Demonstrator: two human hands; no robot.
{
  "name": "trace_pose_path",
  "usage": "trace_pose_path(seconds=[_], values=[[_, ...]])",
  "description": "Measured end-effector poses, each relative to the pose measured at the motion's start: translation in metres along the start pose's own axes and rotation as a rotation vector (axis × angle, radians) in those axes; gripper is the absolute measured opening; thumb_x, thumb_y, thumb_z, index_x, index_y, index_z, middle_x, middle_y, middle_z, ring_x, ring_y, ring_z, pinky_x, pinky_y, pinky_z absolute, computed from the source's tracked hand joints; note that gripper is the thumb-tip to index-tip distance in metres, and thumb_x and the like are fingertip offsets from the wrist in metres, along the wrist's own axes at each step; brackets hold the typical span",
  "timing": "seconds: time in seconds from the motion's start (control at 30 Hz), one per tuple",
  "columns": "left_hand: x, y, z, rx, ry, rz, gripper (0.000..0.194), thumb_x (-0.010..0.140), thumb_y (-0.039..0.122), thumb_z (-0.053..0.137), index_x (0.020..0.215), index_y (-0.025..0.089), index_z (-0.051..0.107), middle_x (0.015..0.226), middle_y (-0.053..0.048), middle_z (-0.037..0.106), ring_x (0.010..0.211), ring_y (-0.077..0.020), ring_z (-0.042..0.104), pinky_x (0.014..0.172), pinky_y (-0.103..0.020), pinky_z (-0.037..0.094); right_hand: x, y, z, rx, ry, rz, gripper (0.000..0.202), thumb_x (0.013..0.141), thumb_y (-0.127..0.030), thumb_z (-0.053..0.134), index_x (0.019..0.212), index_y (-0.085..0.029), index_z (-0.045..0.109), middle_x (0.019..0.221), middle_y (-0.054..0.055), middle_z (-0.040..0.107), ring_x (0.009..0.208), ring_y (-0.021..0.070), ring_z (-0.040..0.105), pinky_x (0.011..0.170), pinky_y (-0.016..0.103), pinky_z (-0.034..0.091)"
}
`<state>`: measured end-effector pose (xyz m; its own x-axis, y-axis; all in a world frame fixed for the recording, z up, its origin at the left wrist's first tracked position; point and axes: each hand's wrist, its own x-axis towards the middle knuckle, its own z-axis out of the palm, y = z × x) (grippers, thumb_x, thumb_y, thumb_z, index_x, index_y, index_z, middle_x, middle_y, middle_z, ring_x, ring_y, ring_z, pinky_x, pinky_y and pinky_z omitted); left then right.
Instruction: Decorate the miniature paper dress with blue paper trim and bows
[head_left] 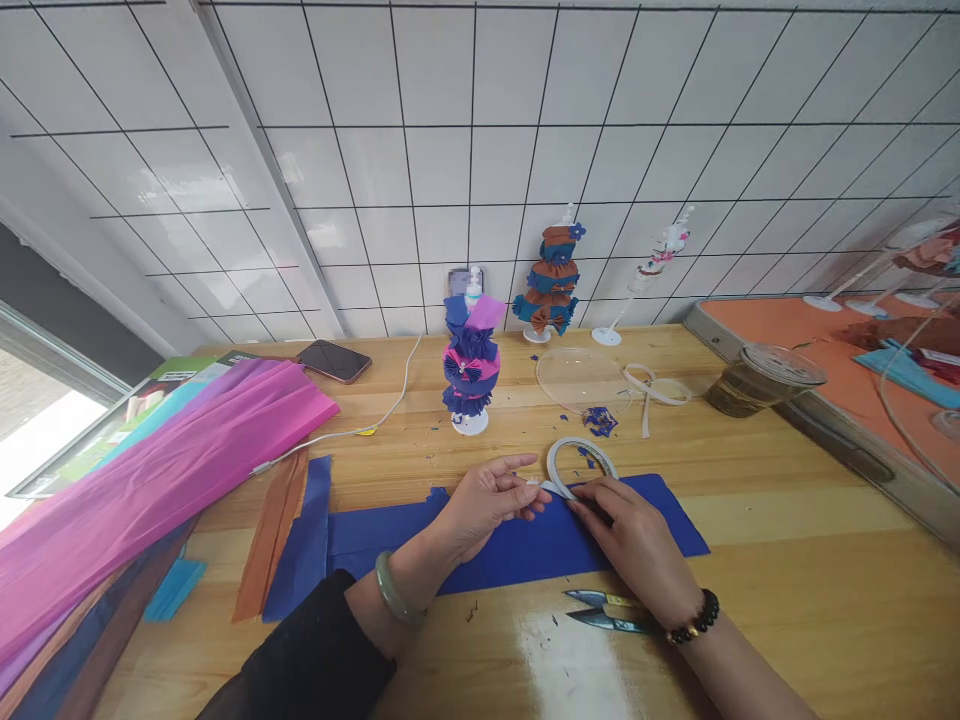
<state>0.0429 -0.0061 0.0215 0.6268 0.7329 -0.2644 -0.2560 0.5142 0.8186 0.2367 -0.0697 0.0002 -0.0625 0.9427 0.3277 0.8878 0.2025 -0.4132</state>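
My left hand [487,503] pinches the loose white end of a tape strip between thumb and finger, above a long blue paper strip [525,552]. To its right, my right hand [626,530] grips the lower edge of the white tape roll [553,462], which is tilted up over the blue paper. A short length of tape runs between the two hands. Snips [604,619] lie on the table, partly under my right wrist. Behind my hands stands a small figure in blue and pink ruffled paper [471,365].
Pink paper [225,430] and a phone [335,361] lie at the left. A clear plate [581,380], tape loops [667,392] and a cup [761,380] are at the right. Another ruffled figure [553,285] stands by the tiled wall [435,165].
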Motion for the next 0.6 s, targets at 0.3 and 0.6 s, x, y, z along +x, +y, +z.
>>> trace_pose_path(seconds=[0.3,0.6], values=[[0.000,-0.001,-0.001,0.084,-0.025,-0.062,0.046,0.064,0.030,0.073,0.102,0.011,0.055,0.084,-0.011,0.069,0.075,-0.0156,0.064,0.072,-0.028,0.043,-0.015,-0.002,-0.029,0.159,-0.073,0.062,0.022,0.087,-0.035,0.047,0.096,-0.022,0.062,0.100,0.007,0.064,0.092,0.0199,0.061,0.082,0.035,0.050],[-0.003,-0.005,0.007,0.245,-0.117,-0.009,0.053,0.070,0.028,0.066,0.116,0.011,0.046,0.080,-0.011,0.069,0.070,-0.0159,0.064,0.066,-0.028,0.046,-0.019,-0.026,-0.044,0.241,-0.117,0.056,0.018,0.087,-0.032,0.047,0.091,-0.022,0.062,0.091,0.006,0.065,0.084,0.0178,0.061,0.073,0.028,0.050]])
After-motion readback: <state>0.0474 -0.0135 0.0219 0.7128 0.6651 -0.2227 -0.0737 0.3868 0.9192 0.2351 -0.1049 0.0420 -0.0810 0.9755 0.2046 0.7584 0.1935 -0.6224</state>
